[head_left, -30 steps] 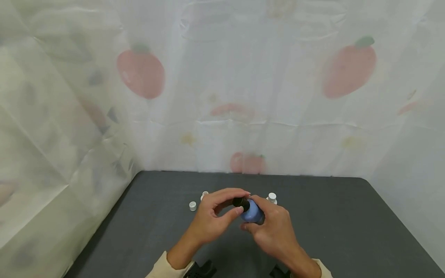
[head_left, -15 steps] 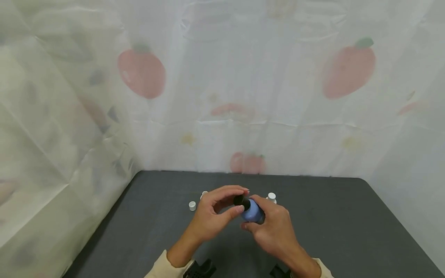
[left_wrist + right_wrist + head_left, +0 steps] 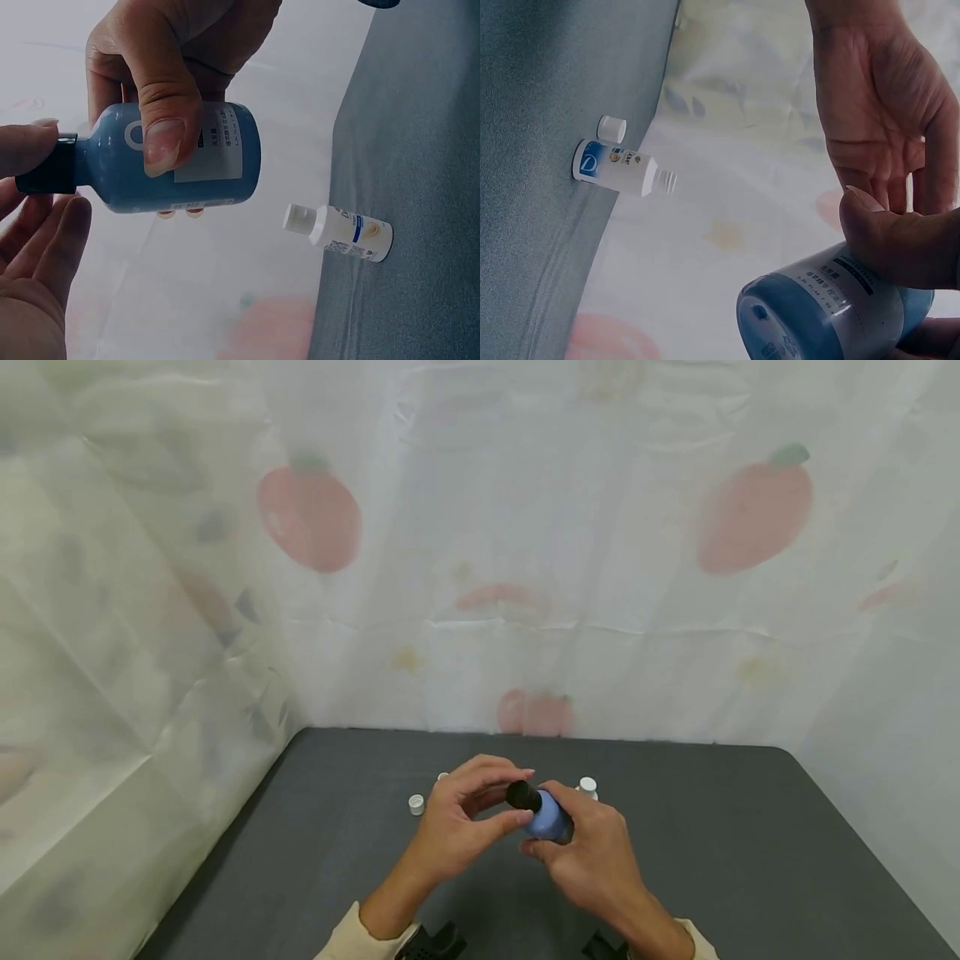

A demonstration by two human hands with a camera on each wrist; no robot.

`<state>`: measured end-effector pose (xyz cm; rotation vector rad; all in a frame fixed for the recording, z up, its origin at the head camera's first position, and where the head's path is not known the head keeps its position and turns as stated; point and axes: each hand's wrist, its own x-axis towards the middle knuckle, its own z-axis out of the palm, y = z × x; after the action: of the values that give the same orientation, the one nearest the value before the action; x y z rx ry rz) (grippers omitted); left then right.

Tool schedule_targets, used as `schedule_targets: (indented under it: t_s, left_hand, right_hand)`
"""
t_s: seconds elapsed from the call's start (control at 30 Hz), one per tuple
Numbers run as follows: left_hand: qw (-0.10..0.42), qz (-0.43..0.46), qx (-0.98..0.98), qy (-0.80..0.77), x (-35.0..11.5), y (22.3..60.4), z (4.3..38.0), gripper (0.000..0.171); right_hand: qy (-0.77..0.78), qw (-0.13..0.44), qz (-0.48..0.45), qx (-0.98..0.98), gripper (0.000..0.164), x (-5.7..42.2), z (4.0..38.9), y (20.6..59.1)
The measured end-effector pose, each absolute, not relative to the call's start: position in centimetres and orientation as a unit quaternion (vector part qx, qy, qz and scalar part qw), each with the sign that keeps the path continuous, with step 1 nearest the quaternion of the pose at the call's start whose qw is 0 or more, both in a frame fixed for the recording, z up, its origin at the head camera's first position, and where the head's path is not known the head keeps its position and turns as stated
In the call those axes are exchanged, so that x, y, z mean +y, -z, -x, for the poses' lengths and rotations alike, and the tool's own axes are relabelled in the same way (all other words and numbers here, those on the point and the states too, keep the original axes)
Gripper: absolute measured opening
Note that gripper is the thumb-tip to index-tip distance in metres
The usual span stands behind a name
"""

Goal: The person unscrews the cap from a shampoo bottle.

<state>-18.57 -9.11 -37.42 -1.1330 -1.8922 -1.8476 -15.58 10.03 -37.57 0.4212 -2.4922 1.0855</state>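
Note:
Over the table, my right hand grips a small blue bottle round its body, thumb across the white label in the left wrist view. The bottle is tilted, its black cap pointing left toward my left hand. The left thumb and fingers pinch the cap from opposite sides. The cap sits on the bottle's neck. Part of the bottle's body is hidden behind the right fingers.
A white bottle with its cap on stands behind the right hand. Behind the left hand stands an uncapped white bottle with a threaded neck, a loose white cap beside it. A printed curtain rises behind the dark table.
The left thumb has slid forward along the cap toward the bottle, and the left fingers have lifted slightly. The right hand and the bottle stay nearly in place.

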Motion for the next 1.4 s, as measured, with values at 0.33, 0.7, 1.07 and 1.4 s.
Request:
schedule_targets:
  t_s: [0.33,0.7,1.07,1.4]
  left_hand:
    - [0.125,0.367,-0.659,0.645,-9.13,37.52,18.55,0.036]
    - [0.095,0.38,-0.66,0.64,-9.41,37.44,18.54,0.035]
    - [0.124,0.391,-0.648,0.642,-9.39,37.63,18.71,0.032]
    - [0.098,0.403,-0.642,0.645,-9.67,37.87,18.55,0.041]
  right_hand:
    - [-0.383,0.189,-0.153,-0.891,0.055,9.9,15.48,37.66]
    - [-0.388,0.188,-0.149,-0.89,0.056,9.85,15.44,37.62]
    - [-0.388,0.182,-0.158,-0.89,0.057,9.81,15.3,37.64]
    - [-0.391,0.188,-0.158,-0.887,0.058,9.88,15.24,37.56]
